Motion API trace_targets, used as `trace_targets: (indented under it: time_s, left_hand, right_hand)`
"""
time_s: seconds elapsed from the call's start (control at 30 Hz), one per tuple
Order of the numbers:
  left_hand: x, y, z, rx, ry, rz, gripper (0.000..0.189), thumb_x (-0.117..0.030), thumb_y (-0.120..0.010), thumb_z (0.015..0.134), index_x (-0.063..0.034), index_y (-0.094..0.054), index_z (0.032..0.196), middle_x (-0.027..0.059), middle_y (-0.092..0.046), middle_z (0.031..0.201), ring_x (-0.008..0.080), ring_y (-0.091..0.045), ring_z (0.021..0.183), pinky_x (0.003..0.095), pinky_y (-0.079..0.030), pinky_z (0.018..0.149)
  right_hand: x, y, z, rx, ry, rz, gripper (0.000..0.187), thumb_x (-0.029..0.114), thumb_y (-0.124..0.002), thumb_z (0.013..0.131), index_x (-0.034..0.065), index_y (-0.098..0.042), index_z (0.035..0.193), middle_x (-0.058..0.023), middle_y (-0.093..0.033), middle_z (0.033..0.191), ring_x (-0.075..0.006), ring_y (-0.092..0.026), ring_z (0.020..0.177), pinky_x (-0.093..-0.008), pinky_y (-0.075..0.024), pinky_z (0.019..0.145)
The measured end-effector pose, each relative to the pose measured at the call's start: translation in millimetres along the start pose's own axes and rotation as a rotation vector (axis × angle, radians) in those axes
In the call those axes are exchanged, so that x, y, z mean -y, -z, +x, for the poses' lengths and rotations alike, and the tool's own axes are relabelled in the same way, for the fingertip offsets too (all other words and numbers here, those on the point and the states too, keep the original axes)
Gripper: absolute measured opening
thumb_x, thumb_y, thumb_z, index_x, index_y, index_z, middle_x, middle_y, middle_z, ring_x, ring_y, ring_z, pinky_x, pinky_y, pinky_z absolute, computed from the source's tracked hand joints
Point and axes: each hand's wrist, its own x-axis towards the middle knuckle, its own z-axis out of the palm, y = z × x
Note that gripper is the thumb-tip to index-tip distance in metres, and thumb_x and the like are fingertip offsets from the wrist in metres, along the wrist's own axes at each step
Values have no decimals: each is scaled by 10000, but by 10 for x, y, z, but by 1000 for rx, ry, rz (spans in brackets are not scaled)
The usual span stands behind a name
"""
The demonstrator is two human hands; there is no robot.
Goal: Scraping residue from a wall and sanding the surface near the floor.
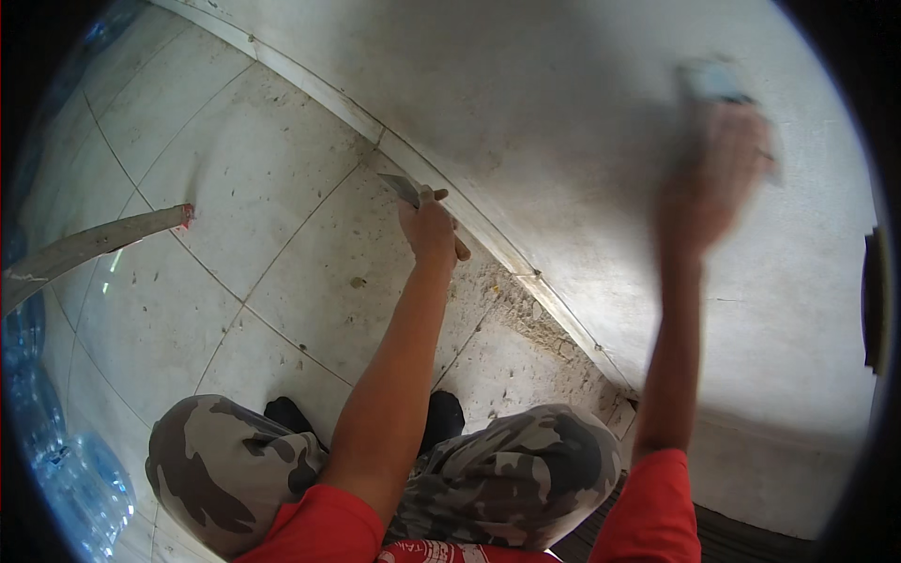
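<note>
My left hand (431, 232) is closed around a putty knife. Its flat metal blade (400, 186) points up and left over the floor tiles, and the end of its wooden handle (462, 250) shows below my fist. Higher and to the right, my right hand (728, 158) is blurred against the pale wall (549, 141). It grips a flat pad-like tool (718, 79) with a light blue patch. Blur hides what kind of tool it is and whether it touches the wall.
A white tile skirting (352, 116) runs along the wall's foot. Crumbs and dust (542, 320) lie on the tiled floor (281, 204) beside it. Clear blue plastic bottles (84, 492) stand at left, near a curved wooden piece (105, 236). A dark object (873, 302) is at the right rim.
</note>
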Motion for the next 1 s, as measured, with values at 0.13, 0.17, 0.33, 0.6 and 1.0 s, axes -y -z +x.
trace_targets:
  time_s: [0.13,0.17,0.33,0.6,1.0]
  left_hand:
    - [235,41,15,90,36,30,300,-178,-427,967,18,-385,1190,95,-567,898,134,-425,479,310,-358,443]
    - [285,73,68,75,82,52,296,-190,-428,969,15,-396,1180,93,-567,885,131,-424,476,309,-357,439]
    - [-60,208,104,15,-12,57,292,-224,-415,972,18,-438,1135,84,-560,831,130,-428,474,298,-363,428]
    - [-117,218,252,-30,-13,-16,316,-295,-363,982,-11,-434,1102,74,-550,815,132,-406,462,306,-362,412]
    - [-218,496,365,-137,84,-74,380,-311,-307,999,-9,-426,1197,86,-572,870,142,-412,470,317,-383,449]
  right_hand:
    - [1455,-763,-1026,539,-38,628,492,61,-465,865,61,-447,1356,-162,-470,1364,-238,-464,1256,-357,-387,1032]
    - [1664,-844,-1187,487,32,651,457,41,-478,862,54,-483,1318,-138,-507,1334,-199,-483,1240,-309,-413,1006]
    - [1031,-409,-633,733,70,439,431,71,-414,897,12,-453,1322,-133,-455,1374,-268,-402,1293,-354,-288,1114]
    - [1076,-386,-138,318,29,40,488,43,-450,846,63,-469,1333,-163,-469,1366,-321,-428,1282,-450,-316,1080]
    - [1250,-583,349,443,468,192,497,30,-475,821,-10,-461,1316,-128,-441,1395,-221,-372,1329,-373,-299,1109]
